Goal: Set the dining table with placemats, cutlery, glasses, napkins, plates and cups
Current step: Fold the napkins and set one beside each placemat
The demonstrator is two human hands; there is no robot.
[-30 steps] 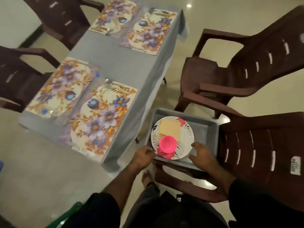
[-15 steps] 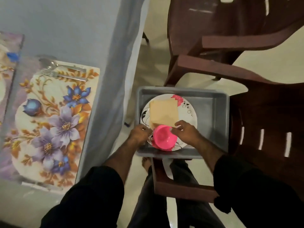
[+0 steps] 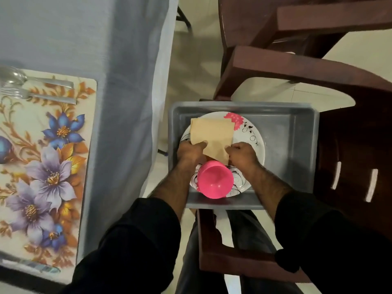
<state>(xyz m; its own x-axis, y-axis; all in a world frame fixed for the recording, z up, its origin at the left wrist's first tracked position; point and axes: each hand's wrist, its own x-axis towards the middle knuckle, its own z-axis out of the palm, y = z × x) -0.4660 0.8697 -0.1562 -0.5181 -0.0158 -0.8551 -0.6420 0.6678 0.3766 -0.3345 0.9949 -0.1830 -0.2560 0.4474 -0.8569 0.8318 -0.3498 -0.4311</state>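
A grey tray [image 3: 301,149] rests on a brown chair seat. In it lies a white plate [image 3: 250,134] with a pink flower print. On the plate sit a beige folded napkin [image 3: 212,132] and a pink cup [image 3: 214,182]. My left hand [image 3: 188,151] pinches the napkin's near left edge. My right hand [image 3: 241,154] pinches its near right corner. The cup stands just in front of both hands, between my wrists. On the table to the left lies a floral placemat [image 3: 44,166] with a spoon [image 3: 17,78] and fork [image 3: 31,95] at its far end.
The table wears a grey-blue cloth [image 3: 131,81] that hangs down beside the tray. A second brown chair [image 3: 297,39] stands behind the tray. The chair under the tray has its armrest [image 3: 233,259] between my legs and the tray.
My view has closed in on the tray. Both hands moved from the tray's near rim onto the plate, past the pink cup, and now pinch the napkin.
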